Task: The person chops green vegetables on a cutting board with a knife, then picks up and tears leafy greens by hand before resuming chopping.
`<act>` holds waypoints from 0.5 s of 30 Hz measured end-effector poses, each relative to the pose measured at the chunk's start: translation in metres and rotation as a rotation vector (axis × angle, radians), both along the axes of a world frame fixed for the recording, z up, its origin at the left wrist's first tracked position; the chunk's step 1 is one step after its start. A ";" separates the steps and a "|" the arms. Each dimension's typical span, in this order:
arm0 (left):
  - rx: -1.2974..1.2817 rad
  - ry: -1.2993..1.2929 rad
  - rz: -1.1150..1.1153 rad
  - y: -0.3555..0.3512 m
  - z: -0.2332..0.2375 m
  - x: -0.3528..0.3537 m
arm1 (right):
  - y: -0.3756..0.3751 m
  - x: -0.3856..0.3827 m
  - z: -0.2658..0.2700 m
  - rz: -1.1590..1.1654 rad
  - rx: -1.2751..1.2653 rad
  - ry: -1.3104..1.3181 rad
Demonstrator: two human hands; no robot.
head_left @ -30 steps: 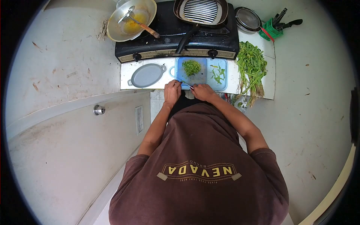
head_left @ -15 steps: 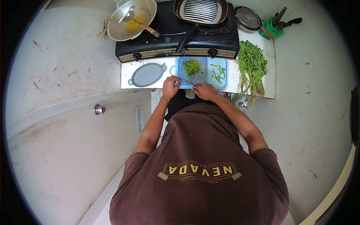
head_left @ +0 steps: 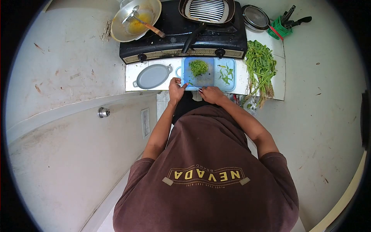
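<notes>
My right hand (head_left: 212,94) is closed around the handle of a knife (head_left: 196,87), at the near edge of a blue cutting board (head_left: 210,80). The narrow blade points left, towards my left hand (head_left: 176,91). My left hand is at the board's near left corner with its fingers bent and thumb towards the blade; a small bit of green shows by the thumb, too small to name. On the board, a heap of finely chopped greens (head_left: 198,67) lies at the far left. Loose cut leaves (head_left: 225,74) are scattered on its lighter right part.
Left of the board sits a grey oval dish (head_left: 152,76). A bunch of leafy greens with roots (head_left: 261,63) lies to the right. Behind is a black stove (head_left: 170,40) with a wok (head_left: 118,31) and a grill pan (head_left: 228,19). Farther right are a strainer (head_left: 256,17) and green basket (head_left: 275,33).
Both hands stay at the board's near edge. The left thumb and the knife have shifted only slightly; the whole view has moved a little. The heap of chopped greens looks the same.
</notes>
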State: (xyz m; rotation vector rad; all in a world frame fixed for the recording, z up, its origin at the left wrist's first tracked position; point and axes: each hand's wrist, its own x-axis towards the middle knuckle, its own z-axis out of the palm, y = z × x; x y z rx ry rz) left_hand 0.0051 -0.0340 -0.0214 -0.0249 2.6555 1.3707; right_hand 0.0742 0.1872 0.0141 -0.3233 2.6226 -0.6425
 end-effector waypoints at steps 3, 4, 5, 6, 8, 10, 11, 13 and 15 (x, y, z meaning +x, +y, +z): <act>0.020 -0.020 0.030 0.003 -0.001 0.003 | -0.004 -0.005 -0.009 0.025 -0.011 0.068; 0.025 -0.020 0.041 0.002 -0.002 0.004 | -0.003 -0.005 -0.006 0.021 -0.013 0.045; 0.031 -0.045 0.050 0.001 -0.003 0.005 | -0.003 -0.005 -0.004 0.018 -0.016 0.024; 0.038 -0.068 0.060 0.001 -0.002 0.007 | -0.002 -0.006 -0.002 0.014 -0.018 0.005; 0.031 -0.068 0.061 0.001 0.000 0.008 | 0.003 -0.003 0.001 -0.027 -0.012 -0.029; 0.004 -0.023 0.043 -0.001 -0.009 0.010 | 0.006 -0.002 0.001 -0.046 -0.010 -0.051; 0.001 -0.014 0.041 -0.002 -0.013 0.011 | 0.006 -0.002 0.001 -0.043 -0.013 -0.052; -0.006 0.004 0.038 -0.003 -0.016 0.011 | 0.004 -0.002 0.005 -0.039 -0.026 -0.049; 0.022 -0.010 0.062 -0.002 -0.016 0.011 | 0.002 -0.003 0.008 -0.035 -0.043 -0.039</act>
